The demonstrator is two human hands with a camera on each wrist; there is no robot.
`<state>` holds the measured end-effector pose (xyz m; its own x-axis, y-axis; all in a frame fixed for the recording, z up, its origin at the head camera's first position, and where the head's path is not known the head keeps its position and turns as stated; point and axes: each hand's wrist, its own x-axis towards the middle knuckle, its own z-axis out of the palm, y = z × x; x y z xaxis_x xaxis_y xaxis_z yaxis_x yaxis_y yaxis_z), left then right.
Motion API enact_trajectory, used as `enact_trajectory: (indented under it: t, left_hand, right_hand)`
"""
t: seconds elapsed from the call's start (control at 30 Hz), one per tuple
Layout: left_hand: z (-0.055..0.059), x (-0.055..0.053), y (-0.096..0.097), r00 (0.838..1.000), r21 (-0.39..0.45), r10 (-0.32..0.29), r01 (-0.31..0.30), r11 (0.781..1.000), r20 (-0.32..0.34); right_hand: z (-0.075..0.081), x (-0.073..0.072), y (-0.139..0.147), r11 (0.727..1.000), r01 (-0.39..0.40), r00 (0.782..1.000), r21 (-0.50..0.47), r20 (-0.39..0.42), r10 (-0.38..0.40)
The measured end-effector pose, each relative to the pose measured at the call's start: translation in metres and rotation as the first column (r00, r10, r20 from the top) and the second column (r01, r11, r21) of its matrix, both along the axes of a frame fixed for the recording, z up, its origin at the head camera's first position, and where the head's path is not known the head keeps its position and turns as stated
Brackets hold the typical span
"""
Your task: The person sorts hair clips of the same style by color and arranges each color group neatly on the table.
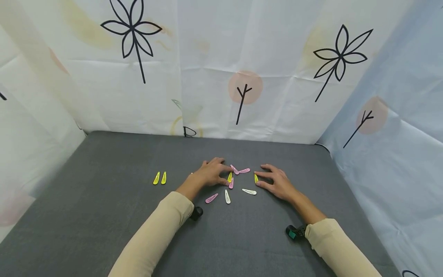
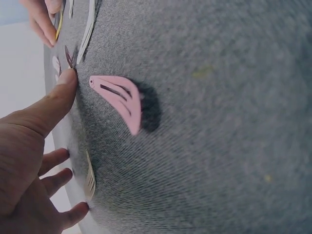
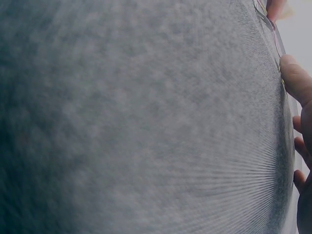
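While left hand (image 1: 209,174) pinches yellow clip (image 1: 230,177) between thumb and forefinger in head view, right hand (image 1: 278,184) likewise pinches second yellow clip (image 1: 256,178); both at grey table (image 1: 117,215), white clip (image 1: 249,192) near both. Left wrist view: pink clip (image 2: 119,100) near thumb, other visible fingers spread. Right wrist view: three fingers apart, pinch hidden.

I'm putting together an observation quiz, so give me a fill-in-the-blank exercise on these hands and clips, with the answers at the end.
1. The right hand pinches a ____ clip.
2. In the head view, left of the left hand, ____ yellow clips lie side by side.
3. In the left wrist view, the largest-looking clip is ____.
4. The table is ____ in colour.

Missing words: yellow; two; pink; gray.
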<state>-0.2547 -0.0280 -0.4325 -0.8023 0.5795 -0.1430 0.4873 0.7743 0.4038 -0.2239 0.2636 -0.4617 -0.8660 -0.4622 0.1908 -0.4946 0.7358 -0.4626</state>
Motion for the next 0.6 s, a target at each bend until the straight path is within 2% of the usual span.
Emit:
enact_trajectory:
  t: [0.13,0.27,0.43,0.6]
  left_hand:
    - [-0.003,-0.001,-0.001,1.0,0.049,0.007,-0.006,0.999,-0.018]
    - [-0.005,-0.001,-0.011,1.0,0.113,0.005,-0.002,0.994,-0.025]
    - [-0.001,-0.002,-0.037,0.999,0.179,0.014,-0.005,0.984,-0.052]
    - [0.006,0.0,-0.069,0.995,0.196,0.058,-0.04,0.98,-0.084]
  right_hand:
    - [0.001,0.0,0.001,1.0,0.002,1.0,0.002,0.003,-0.002]
    - [0.001,0.0,0.0,1.0,-0.001,1.0,0.002,-0.001,0.001]
    - [0.001,0.001,0.0,1.0,0.0,1.0,-0.004,-0.01,0.0]
    - [0.001,0.001,0.0,1.0,-0.007,1.0,-0.006,-0.015,0.007]
